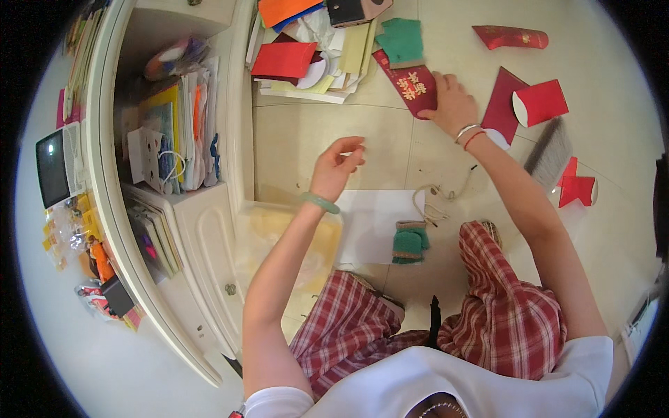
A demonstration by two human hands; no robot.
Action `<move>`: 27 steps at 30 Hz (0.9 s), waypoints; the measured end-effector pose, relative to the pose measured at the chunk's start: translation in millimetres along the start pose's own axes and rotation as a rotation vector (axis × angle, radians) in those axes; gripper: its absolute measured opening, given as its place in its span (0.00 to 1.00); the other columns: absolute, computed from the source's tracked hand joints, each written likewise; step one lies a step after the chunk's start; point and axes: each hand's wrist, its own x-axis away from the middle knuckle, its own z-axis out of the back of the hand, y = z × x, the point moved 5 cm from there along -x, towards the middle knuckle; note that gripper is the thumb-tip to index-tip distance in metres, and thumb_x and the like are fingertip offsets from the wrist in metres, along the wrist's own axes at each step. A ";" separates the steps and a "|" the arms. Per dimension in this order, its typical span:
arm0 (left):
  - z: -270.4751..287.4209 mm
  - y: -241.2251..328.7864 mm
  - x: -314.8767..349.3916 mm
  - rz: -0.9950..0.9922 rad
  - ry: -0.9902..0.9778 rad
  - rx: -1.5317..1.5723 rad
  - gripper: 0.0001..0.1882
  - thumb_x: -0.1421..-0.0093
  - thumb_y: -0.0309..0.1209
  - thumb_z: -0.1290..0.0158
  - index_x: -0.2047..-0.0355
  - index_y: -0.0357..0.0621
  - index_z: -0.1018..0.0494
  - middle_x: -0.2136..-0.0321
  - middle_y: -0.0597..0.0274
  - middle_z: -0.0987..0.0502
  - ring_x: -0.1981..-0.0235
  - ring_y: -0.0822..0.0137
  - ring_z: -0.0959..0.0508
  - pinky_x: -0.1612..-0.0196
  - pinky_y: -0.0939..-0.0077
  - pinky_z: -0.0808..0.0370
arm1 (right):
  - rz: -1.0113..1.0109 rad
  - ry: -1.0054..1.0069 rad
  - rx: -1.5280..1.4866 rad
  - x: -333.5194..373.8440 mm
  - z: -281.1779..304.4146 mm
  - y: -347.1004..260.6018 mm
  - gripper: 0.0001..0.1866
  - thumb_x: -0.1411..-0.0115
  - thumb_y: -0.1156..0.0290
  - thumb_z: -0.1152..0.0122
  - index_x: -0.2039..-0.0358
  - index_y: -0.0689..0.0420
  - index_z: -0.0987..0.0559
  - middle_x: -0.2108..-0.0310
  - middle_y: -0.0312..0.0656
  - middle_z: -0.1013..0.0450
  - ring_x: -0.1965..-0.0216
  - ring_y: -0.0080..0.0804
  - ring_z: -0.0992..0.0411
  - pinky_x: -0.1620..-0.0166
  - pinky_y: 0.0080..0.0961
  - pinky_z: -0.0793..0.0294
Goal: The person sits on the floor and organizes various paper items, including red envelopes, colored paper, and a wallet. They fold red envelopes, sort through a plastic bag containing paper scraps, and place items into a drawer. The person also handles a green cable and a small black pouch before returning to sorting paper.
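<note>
Fingers of your right hand (454, 104) spread across the near end of the red envelope (406, 85), right of the paper pile (355, 52), probably because that end is easiest to reach; I can't tell whether they grip. Your left hand (338, 168), below the pile, curls loosely, empty.

Remotely I see a white short-sleeved top (376, 383), red plaid trousers (341, 320), a green bangle (320, 203) round the left wrist (323, 190), a silver bracelet (467, 129) and red cord (475, 138) round the right wrist (462, 123).
</note>
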 end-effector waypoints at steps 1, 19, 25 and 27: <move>-9.6 -5.6 -2.5 0.032 -0.043 0.027 0.16 0.35 0.34 0.49 0.48 0.45 0.28 0.57 0.63 0.22 0.61 0.71 0.21 0.58 0.78 0.26 | 0.002 -0.029 0.037 5.0 -1.3 -3.2 0.36 0.52 0.53 0.29 0.46 0.55 0.32 0.64 0.47 0.23 0.57 0.48 0.25 0.56 0.40 0.26; -92.0 78.4 11.4 0.156 -0.521 0.679 0.24 0.34 0.33 0.54 0.42 0.30 0.38 0.44 0.47 0.30 0.45 0.57 0.27 0.42 0.62 0.30 | -0.102 -0.986 -1.174 118.6 68.5 -14.9 0.17 0.40 0.58 0.38 0.59 0.60 0.22 0.73 0.32 0.24 0.73 0.16 0.28 0.69 0.16 0.27; -85.0 90.7 14.8 0.113 -0.395 0.756 0.25 0.33 0.35 0.56 0.40 0.32 0.40 0.43 0.47 0.32 0.43 0.58 0.30 0.40 0.62 0.31 | -0.072 -0.634 -1.224 82.4 104.5 8.6 0.21 0.40 0.54 0.38 0.58 0.61 0.22 0.69 0.37 0.23 0.70 0.19 0.26 0.70 0.16 0.29; -86.6 98.8 15.1 -0.021 -0.300 0.730 0.25 0.32 0.35 0.55 0.39 0.34 0.41 0.42 0.49 0.33 0.41 0.58 0.32 0.40 0.62 0.32 | -0.121 -0.709 -1.162 91.5 95.4 1.6 0.21 0.40 0.54 0.38 0.59 0.61 0.22 0.68 0.38 0.22 0.71 0.18 0.26 0.71 0.16 0.29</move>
